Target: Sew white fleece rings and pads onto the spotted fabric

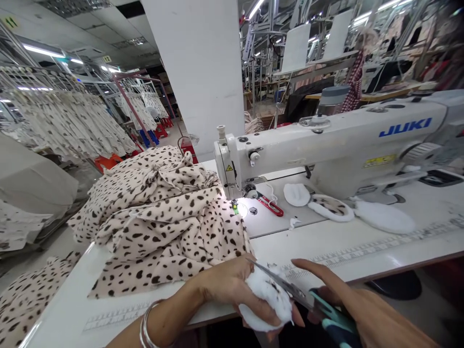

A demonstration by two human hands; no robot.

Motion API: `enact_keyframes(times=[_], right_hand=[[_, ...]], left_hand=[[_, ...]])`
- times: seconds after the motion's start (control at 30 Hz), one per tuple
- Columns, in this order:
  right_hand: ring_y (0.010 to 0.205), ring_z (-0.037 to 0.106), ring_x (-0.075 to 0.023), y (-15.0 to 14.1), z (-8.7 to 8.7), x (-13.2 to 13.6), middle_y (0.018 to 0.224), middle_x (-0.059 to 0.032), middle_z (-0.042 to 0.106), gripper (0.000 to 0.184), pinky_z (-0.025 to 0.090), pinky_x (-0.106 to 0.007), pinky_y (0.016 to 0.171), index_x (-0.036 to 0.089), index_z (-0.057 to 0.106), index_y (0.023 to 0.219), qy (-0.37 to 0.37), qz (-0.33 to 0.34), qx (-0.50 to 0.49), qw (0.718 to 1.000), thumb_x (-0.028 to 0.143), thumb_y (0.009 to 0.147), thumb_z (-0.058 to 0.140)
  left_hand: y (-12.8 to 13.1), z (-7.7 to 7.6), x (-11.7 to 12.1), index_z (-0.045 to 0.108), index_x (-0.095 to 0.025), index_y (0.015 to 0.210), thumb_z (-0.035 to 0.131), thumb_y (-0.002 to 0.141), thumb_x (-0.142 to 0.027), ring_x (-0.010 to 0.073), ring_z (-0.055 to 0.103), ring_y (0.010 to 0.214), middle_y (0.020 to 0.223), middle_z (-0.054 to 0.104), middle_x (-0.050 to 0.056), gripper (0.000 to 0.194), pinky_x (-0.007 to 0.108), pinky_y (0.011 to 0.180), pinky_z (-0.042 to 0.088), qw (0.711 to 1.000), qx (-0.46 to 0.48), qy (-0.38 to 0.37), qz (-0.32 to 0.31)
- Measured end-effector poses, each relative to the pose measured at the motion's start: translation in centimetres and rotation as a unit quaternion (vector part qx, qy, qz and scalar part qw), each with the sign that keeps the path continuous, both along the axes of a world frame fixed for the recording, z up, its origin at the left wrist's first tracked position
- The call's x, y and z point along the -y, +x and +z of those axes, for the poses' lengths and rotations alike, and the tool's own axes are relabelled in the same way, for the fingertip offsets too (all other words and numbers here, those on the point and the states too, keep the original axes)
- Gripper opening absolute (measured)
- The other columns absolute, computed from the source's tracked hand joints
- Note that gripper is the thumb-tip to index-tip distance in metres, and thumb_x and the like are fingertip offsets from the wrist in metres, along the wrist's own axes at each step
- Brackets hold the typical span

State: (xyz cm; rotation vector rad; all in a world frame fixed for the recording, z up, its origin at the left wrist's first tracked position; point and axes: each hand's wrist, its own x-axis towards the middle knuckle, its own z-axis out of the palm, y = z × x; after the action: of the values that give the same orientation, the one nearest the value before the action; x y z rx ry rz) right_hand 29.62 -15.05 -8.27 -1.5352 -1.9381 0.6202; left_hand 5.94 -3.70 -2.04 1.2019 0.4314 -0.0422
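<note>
Near the table's front edge, my left hand point(239, 290) is closed around a fluffy white fabric piece point(266, 295) with a few dark spots on it. My right hand point(358, 302) grips a pair of scissors point(326, 311) with teal and dark handles, its index finger stretched out. The scissor blades lie across the top of the white piece, pointing up and left toward my left hand. Whether the blades are cutting cannot be told. Beyond my left hand spreads a heap of cream fabric with dark spots point(163, 217), reaching under the sewing machine's needle area.
A white JUKI sewing machine point(326, 140) stands across the back of the white table point(319, 241). On its bed lie red thread snips point(270, 204) and several padded oval pieces, one a spotted-centre oval point(331, 207). A printed ruler runs along the front edge. Hanging garments point(68, 121) fill the left background.
</note>
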Motion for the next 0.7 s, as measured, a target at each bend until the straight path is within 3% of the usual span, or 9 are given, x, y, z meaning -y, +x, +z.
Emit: enact_keyframes(times=[0.07,0.17,0.23,0.4,0.6,0.63,0.7], right_hand=[[0.063,0.069,-0.0215,-0.3,0.6,-0.1,0.081,0.002,0.071,0.104,0.055,-0.026,0.055,0.033,0.038,0.144,-0.009,0.009,-0.005,1.0,0.039,0.052,0.087],[0.073,0.071,-0.0213,-1.0,2.1,-0.7,0.091,0.0001,0.073,0.077,0.057,-0.026,0.064,0.034,0.056,0.126,0.051,-0.03,0.008,0.998,0.05,0.057,0.086],[0.076,0.071,-0.0212,-1.4,3.1,-1.1,0.09,-0.0002,0.073,0.065,0.057,-0.025,0.066,0.032,0.063,0.115,0.053,-0.034,0.008,0.998,0.054,0.058,0.085],[0.071,0.07,-0.0212,-1.6,4.3,-0.9,0.086,0.0016,0.072,0.089,0.054,-0.024,0.06,0.032,0.051,0.129,-0.075,0.006,0.01,0.997,0.054,0.051,0.087],[0.073,0.067,-0.0247,-1.1,4.1,-0.2,0.089,-0.0024,0.069,0.124,0.051,-0.029,0.059,0.027,0.021,0.149,-0.067,0.009,0.031,0.997,0.073,0.05,0.078],[0.074,0.067,-0.0248,-1.1,4.2,-0.4,0.089,-0.003,0.069,0.118,0.05,-0.03,0.06,0.026,0.025,0.148,-0.051,0.005,0.036,0.998,0.074,0.054,0.076],[0.08,0.066,-0.0242,-1.2,4.5,-1.1,0.091,-0.0054,0.068,0.086,0.05,-0.031,0.066,0.024,0.043,0.135,0.009,-0.003,0.054,0.999,0.071,0.069,0.069]], left_hand=[[0.2,-0.1,-0.1,0.075,-0.012,0.099,0.08,0.069,-0.039,0.0133,0.056,0.058,0.068,0.063,0.002,0.041,0.022,0.054,0.043,1.0,-0.004,0.006,0.018],[0.4,0.1,-0.2,0.074,-0.012,0.103,0.079,0.069,-0.034,0.0122,0.054,0.058,0.07,0.064,0.003,0.041,0.021,0.055,0.043,0.998,0.001,0.028,0.056],[0.4,0.3,-0.2,0.074,-0.012,0.103,0.079,0.069,-0.031,0.0121,0.055,0.06,0.07,0.064,0.003,0.039,0.021,0.059,0.044,0.997,0.013,0.036,0.063],[0.3,0.9,0.1,0.075,-0.011,0.102,0.076,0.071,-0.028,0.013,0.058,0.062,0.069,0.064,0.003,0.035,0.022,0.062,0.045,0.998,0.031,0.03,0.042],[0.1,0.3,0.2,0.074,-0.009,0.104,0.075,0.074,-0.029,0.012,0.055,0.055,0.068,0.065,0.005,0.036,0.02,0.051,0.04,0.997,0.029,0.038,0.055],[0.1,0.2,0.1,0.073,-0.008,0.103,0.075,0.075,-0.029,0.0109,0.054,0.053,0.067,0.065,0.006,0.035,0.019,0.047,0.038,0.997,0.036,0.036,0.063],[0.1,0.2,0.1,0.073,-0.008,0.103,0.074,0.076,-0.028,0.0083,0.049,0.047,0.066,0.065,0.005,0.034,0.017,0.041,0.033,0.994,0.054,0.035,0.089]])
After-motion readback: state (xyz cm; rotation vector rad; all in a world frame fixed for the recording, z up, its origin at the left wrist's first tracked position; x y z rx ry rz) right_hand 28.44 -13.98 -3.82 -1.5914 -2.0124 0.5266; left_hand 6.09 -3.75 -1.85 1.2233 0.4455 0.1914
